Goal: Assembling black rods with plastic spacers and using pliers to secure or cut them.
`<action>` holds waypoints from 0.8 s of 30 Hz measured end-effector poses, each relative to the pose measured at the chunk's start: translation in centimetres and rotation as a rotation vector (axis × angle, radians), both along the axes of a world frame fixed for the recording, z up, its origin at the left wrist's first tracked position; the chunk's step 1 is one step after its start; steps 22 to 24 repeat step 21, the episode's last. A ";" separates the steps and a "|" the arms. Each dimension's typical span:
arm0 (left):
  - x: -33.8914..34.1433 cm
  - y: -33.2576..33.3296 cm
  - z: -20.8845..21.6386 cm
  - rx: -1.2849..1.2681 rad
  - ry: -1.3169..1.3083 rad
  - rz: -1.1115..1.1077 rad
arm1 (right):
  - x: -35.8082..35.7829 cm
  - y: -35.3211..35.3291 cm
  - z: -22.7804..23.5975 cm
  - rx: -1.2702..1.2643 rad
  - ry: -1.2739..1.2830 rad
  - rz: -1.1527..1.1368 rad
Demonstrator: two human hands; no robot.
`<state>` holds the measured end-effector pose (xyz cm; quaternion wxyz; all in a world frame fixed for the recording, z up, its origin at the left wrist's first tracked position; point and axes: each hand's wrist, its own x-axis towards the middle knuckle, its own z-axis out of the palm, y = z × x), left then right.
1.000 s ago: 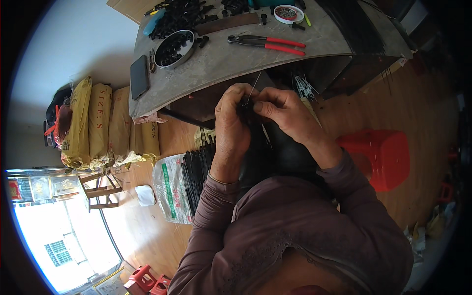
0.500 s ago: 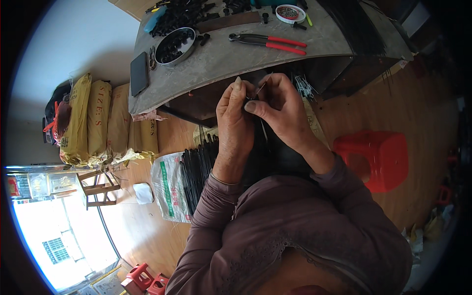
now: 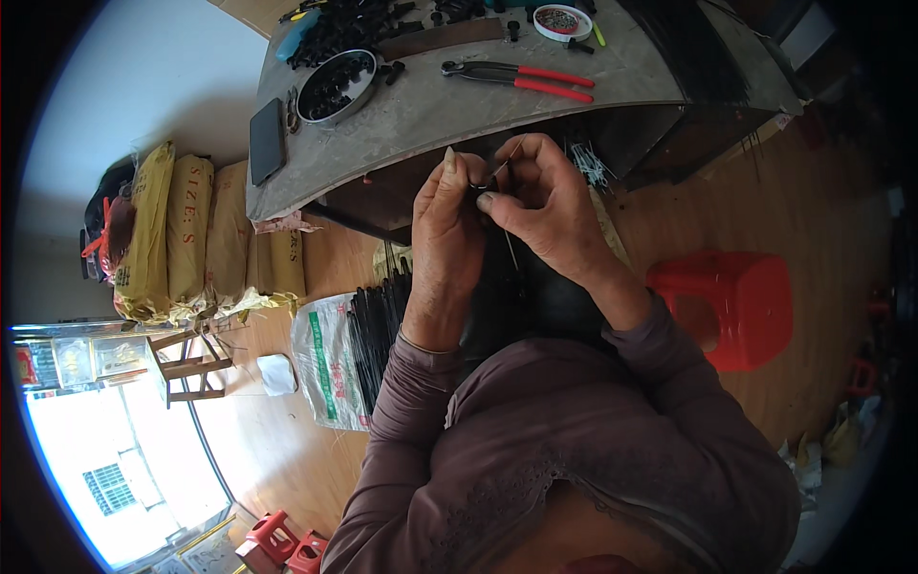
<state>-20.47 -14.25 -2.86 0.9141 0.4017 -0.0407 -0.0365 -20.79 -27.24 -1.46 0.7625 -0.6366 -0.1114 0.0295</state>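
In front of the table edge, my two hands meet around a small black part (image 3: 483,188). My left hand (image 3: 446,215) is closed on it, thumb pointing up. The thumb tip of my right hand (image 3: 550,215) presses against the same part from the other side. A thin pointed strip (image 3: 511,158) shows between the right fingers; I cannot tell its kind. Below the hands a slim pale rod (image 3: 510,247) hangs down, its upper end hidden by the fingers. On the table beyond lie pincers (image 3: 521,78) with red handles.
A round metal dish (image 3: 337,88) of black pieces, a dark phone (image 3: 268,142) and a white lid (image 3: 562,23) of small bits are on the table. Black rods (image 3: 381,306) lie beside my left arm. A red stool (image 3: 736,306) stands right; brown sacks (image 3: 196,230) lean left.
My left hand has shifted slightly left and down, its thumb now apart from the right fingers. Both hands still work on the black part. The view has shifted slightly.
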 end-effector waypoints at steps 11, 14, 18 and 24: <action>-0.1 0.1 0.2 0.044 -0.020 -0.041 | 0.9 -1.0 0.5 -0.090 -0.045 0.156; -0.1 0.3 0.1 0.042 -0.008 -0.048 | 0.9 -0.8 0.2 -0.132 -0.104 0.127; -0.2 0.6 -0.4 -0.019 -0.061 -0.105 | 0.4 -0.5 0.7 -0.156 -0.143 0.076; -0.1 0.3 -0.2 -0.032 -0.046 -0.084 | 0.6 -0.8 0.3 -0.199 -0.176 0.054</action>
